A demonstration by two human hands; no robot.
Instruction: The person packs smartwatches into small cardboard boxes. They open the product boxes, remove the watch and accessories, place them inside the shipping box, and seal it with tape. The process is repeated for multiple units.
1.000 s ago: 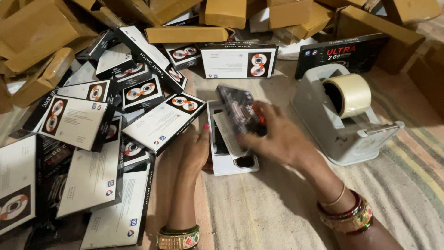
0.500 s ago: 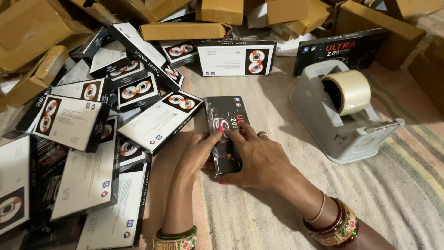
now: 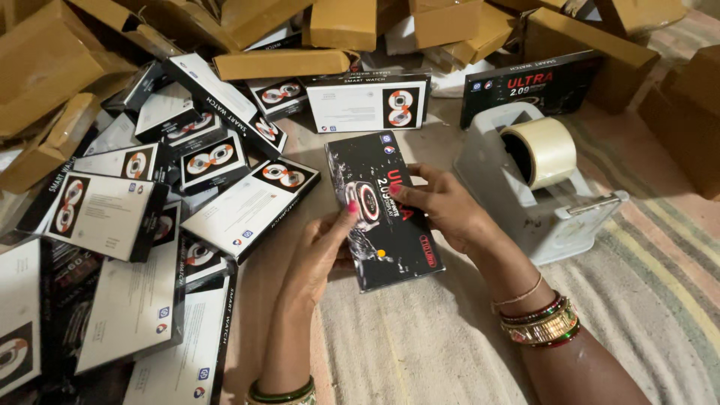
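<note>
A flat black product box (image 3: pixel 384 225) with a picture of a smartwatch lies face up on the striped mat in front of me. My left hand (image 3: pixel 321 247) grips its left edge, thumb on the lid. My right hand (image 3: pixel 446 208) rests on its right side, fingers pressing the top face. Both wrists wear bangles. The box covers a white box lying under it.
A heap of white and black smartwatch boxes (image 3: pixel 131 217) fills the left side. Brown cardboard cartons (image 3: pixel 341 26) are piled along the back. A white tape dispenser (image 3: pixel 551 202) with a roll of tape (image 3: pixel 538 150) stands at the right, a black box (image 3: pixel 536 86) behind it.
The black box was tilted above a white box in my right hand. It has come down flat, face up, and both hands now hold it.
</note>
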